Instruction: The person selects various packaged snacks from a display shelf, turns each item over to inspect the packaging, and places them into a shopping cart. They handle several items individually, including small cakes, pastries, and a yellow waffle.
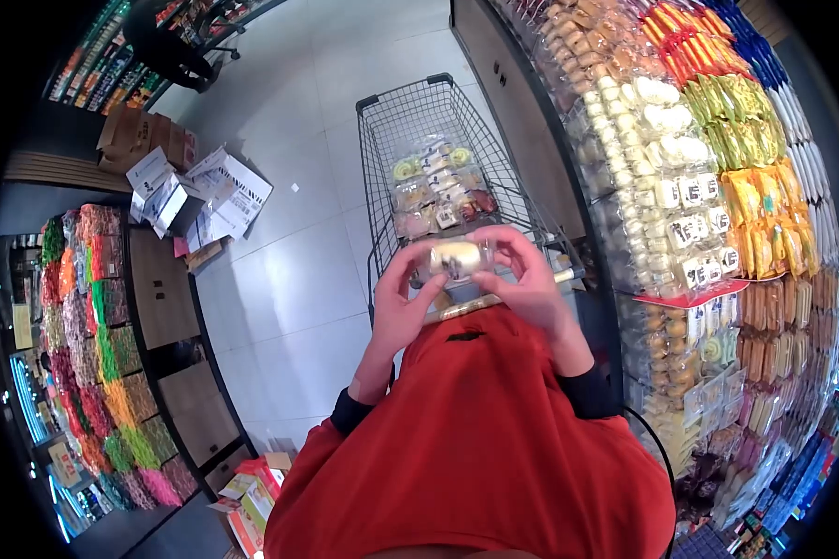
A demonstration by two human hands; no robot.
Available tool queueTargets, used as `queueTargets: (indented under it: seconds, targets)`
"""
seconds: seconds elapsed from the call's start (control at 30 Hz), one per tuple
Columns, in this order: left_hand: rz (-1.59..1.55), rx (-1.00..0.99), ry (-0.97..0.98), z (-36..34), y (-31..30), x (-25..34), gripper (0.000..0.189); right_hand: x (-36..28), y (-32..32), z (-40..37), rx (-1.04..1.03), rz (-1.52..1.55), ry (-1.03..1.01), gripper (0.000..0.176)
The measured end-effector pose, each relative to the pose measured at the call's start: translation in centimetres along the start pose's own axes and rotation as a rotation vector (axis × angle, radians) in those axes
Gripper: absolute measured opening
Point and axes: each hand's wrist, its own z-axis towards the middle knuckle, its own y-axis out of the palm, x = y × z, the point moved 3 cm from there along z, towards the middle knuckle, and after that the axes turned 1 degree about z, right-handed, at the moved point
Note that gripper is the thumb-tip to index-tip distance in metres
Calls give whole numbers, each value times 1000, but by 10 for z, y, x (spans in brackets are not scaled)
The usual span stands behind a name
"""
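Both my hands hold one clear plastic pack with a pale round pastry (457, 258) inside, raised in front of my chest. My left hand (403, 303) grips its left end, thumb on top. Its right end sits in my right hand (529, 279), fingers curled over the top. Just beyond the pack stands a wire shopping cart (389, 140) with several similar clear pastry packs (438, 191) in its basket. My sleeves are red with black cuffs.
A tall display (708, 186) of packaged pastries and snacks fills the right side, close to the cart. On the left runs a low shelf of coloured bagged goods (93, 354). Opened cardboard boxes (191, 200) lie on the grey tiled floor beyond it.
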Motion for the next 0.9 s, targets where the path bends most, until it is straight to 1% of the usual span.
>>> queueTargets:
  seconds: [0.07,0.1,0.13,0.2,0.27,0.33,0.37,0.4,0.43,0.47,0.5,0.53,0.57,0.6,0.67,0.73,0.77,0.8,0.83,0.87,0.9]
  targets:
    - [202,-154,315,0,-3,17,39,-17,1,0,-256,-616,-420,40]
    - [254,-134,322,-2,-4,20,37,-16,4,-2,-241,-595,-358,37]
    - [251,-128,313,-5,-8,17,37,-14,6,-2,-246,-595,-347,37]
    - [410,-175,363,-10,-16,8,32,-13,11,-3,-287,-731,-498,37]
    - [412,-148,368,-13,-20,1,32,-9,15,-4,-311,-727,-474,36]
    - [413,-121,378,-15,-22,-1,32,-2,18,-3,-294,-719,-420,42]
    - [318,-81,289,-15,-23,-3,32,0,20,-3,-297,-722,-414,42]
    - [221,-40,200,-15,-25,-5,32,2,20,-1,-266,-683,-340,49]
    - [215,-32,196,-16,-28,-8,32,3,19,1,-235,-644,-264,55]
    - [269,-57,99,-16,-29,-14,33,7,16,3,-242,-648,-258,55]
    - [321,-83,3,-16,-31,-21,34,16,7,7,-220,-568,-119,58]
    - [314,-78,1,-14,-32,-25,34,26,-3,11,-196,-487,19,62]
    - [299,-120,-72,-13,-32,-32,33,33,-13,18,-216,-406,84,66]
    - [283,-163,-146,-12,-31,-39,33,32,-24,27,-192,-423,128,63]
    - [276,-139,-134,-12,-33,-66,31,60,-60,53,-44,-254,148,54]
    - [426,-116,-119,-17,-39,-106,31,95,-111,88,79,-378,125,40]
    - [531,-91,-130,-21,-39,-111,31,114,-128,106,76,-373,134,40]
    - [534,-90,-138,-24,-41,-122,31,132,-148,123,206,-430,156,40]
    - [632,-124,-117,-27,-42,-139,32,153,-166,140,337,-487,180,39]
    - [727,-157,-96,-29,-43,-157,33,184,-183,159,334,-485,190,39]
    - [753,-198,-110,-31,-45,-174,36,215,-200,175,366,-638,171,42]
